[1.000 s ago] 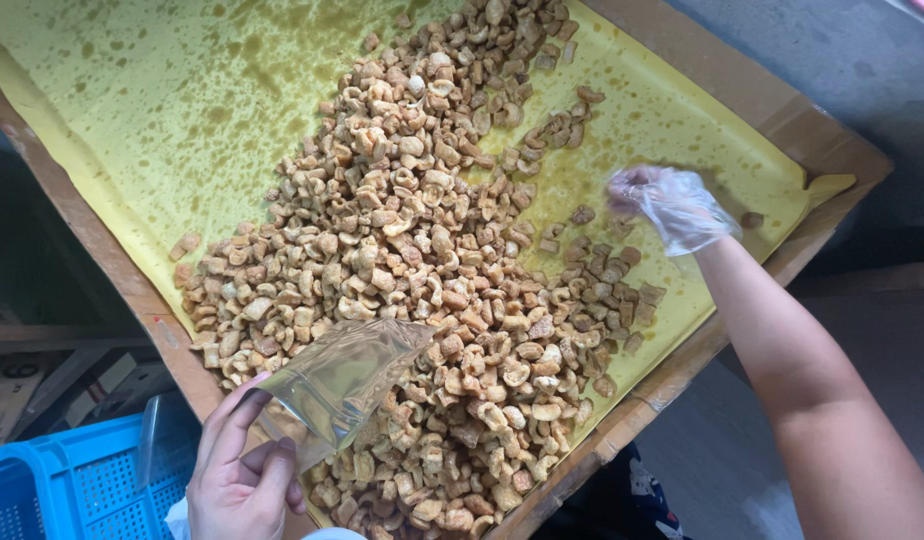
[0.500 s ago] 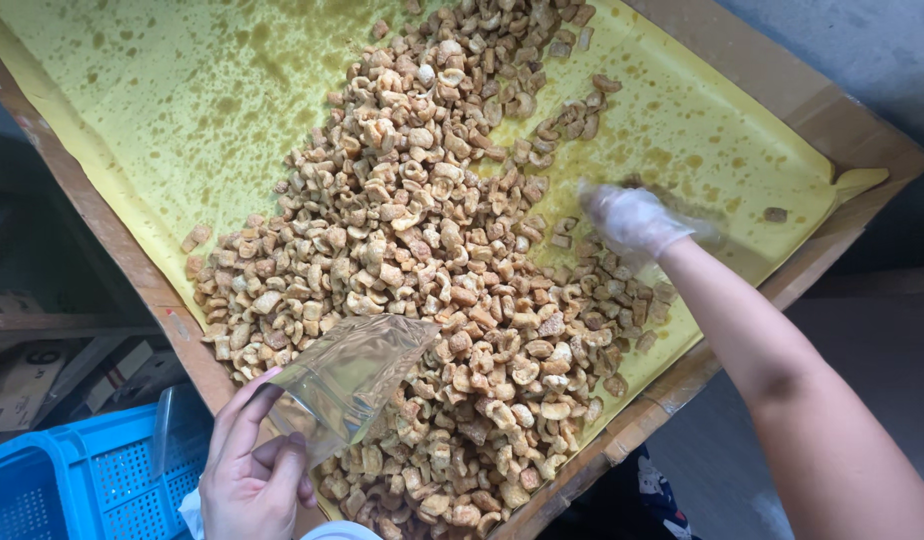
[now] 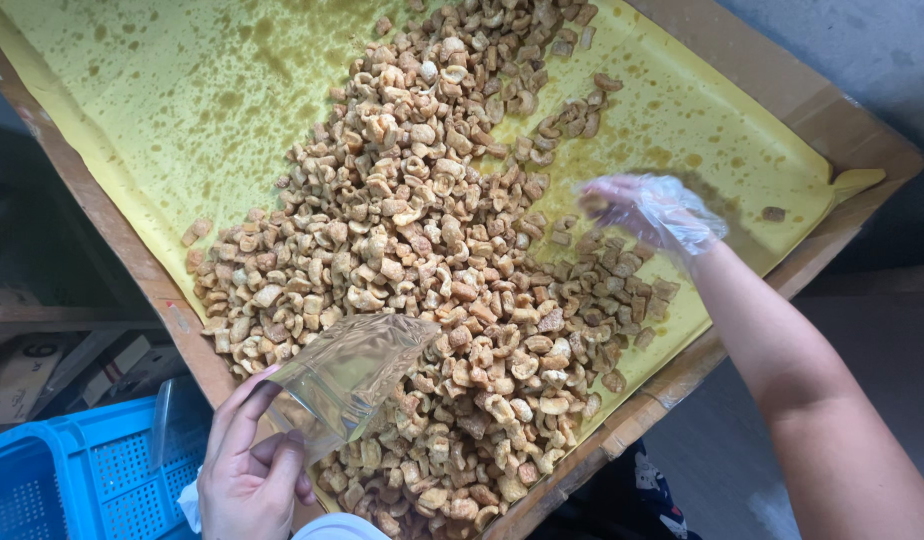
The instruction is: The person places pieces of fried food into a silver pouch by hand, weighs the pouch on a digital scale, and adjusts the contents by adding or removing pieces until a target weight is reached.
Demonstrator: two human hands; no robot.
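A big heap of small golden-brown fried snack pieces [image 3: 422, 260] lies on oil-stained yellow paper [image 3: 172, 110] lining a shallow wooden tray [image 3: 142, 270]. My left hand [image 3: 247, 470], bare, holds a clear plastic bag [image 3: 347, 375] at the tray's near edge, its mouth facing the heap. My right hand [image 3: 647, 210] wears a thin clear plastic glove and hovers blurred over the right side of the heap, fingers curled around a few pieces. A lone piece [image 3: 774, 213] lies apart near the tray's right corner.
A blue perforated plastic crate [image 3: 72, 470] stands at the lower left below the tray. Cardboard boxes [image 3: 22, 375] sit in the dark space to the left. Grey floor [image 3: 862, 60] shows beyond the tray's right edge.
My right hand has moved leftward and downward from the tray's right side onto the heap. My left hand with the bag has stayed roughly in place.
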